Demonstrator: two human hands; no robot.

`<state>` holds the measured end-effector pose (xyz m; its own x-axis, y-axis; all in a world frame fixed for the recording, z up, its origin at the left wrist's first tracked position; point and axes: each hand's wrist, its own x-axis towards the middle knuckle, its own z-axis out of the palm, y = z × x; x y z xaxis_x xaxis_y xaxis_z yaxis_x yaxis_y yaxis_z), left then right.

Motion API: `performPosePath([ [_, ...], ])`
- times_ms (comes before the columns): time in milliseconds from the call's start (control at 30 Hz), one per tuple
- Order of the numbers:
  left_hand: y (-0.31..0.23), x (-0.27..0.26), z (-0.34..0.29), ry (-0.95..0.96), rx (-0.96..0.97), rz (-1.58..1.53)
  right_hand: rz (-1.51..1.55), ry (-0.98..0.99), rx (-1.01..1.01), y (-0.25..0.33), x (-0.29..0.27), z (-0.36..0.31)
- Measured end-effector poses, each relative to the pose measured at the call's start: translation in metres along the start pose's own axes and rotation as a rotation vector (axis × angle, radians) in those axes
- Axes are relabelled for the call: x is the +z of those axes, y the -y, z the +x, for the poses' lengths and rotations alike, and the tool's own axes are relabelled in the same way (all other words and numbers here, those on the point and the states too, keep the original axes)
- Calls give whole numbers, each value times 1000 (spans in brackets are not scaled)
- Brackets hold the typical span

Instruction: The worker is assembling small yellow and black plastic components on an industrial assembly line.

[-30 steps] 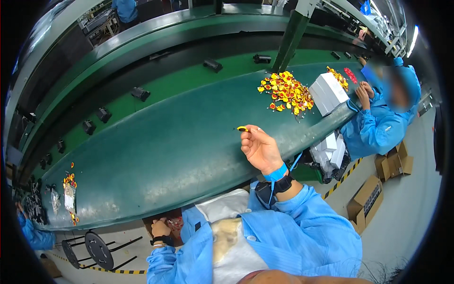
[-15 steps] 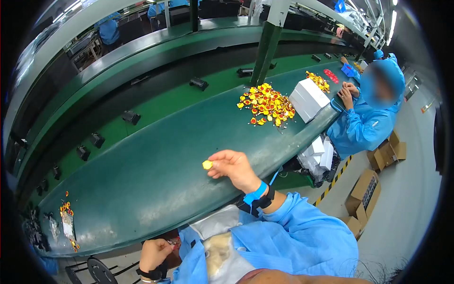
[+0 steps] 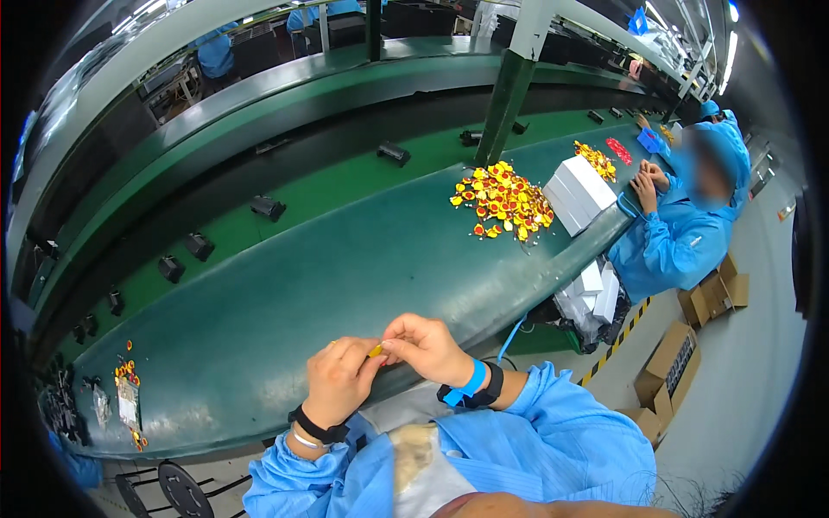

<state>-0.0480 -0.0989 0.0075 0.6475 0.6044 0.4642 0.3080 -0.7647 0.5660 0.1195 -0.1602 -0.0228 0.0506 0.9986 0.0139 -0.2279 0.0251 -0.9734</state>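
Observation:
Just above the near edge of the green work surface, my two hands meet at a small yellow piece [image 3: 375,350]. My right hand [image 3: 429,352] pinches it between thumb and fingers. The fingertips of my left hand [image 3: 338,380] are closed against its other side. Fingers cover most of the piece, so its full shape is hidden. Further off to the right lies a pile of small yellow and red pieces [image 3: 505,200], which neither hand touches.
White boxes [image 3: 580,194] stand beyond the pile, near a co-worker in blue [image 3: 678,233]. A few yellow and red pieces [image 3: 128,371] lie by a clear bag [image 3: 128,404] at the far left. Black parts [image 3: 268,207] line the green belt behind. A post [image 3: 509,95] rises at the surface's far edge.
My left hand has risen from below the surface's edge to meet my right hand. The right hand has come nearer to me with the yellow piece. The view has shifted slightly.

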Motion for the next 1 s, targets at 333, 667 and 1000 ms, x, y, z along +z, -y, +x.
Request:
performPosePath([
  [333, 53, 13, 82, -24, -127, -160, -278, -323, -138, 0, -76, 25],
  [667, 165, 150, 307, -108, -908, -1213, -345, -551, -87, -15, -124, 19],
  [1000, 171, 220, 357, -213, -903, -1258, -436, -565, -137, -11, -123, 25],
])
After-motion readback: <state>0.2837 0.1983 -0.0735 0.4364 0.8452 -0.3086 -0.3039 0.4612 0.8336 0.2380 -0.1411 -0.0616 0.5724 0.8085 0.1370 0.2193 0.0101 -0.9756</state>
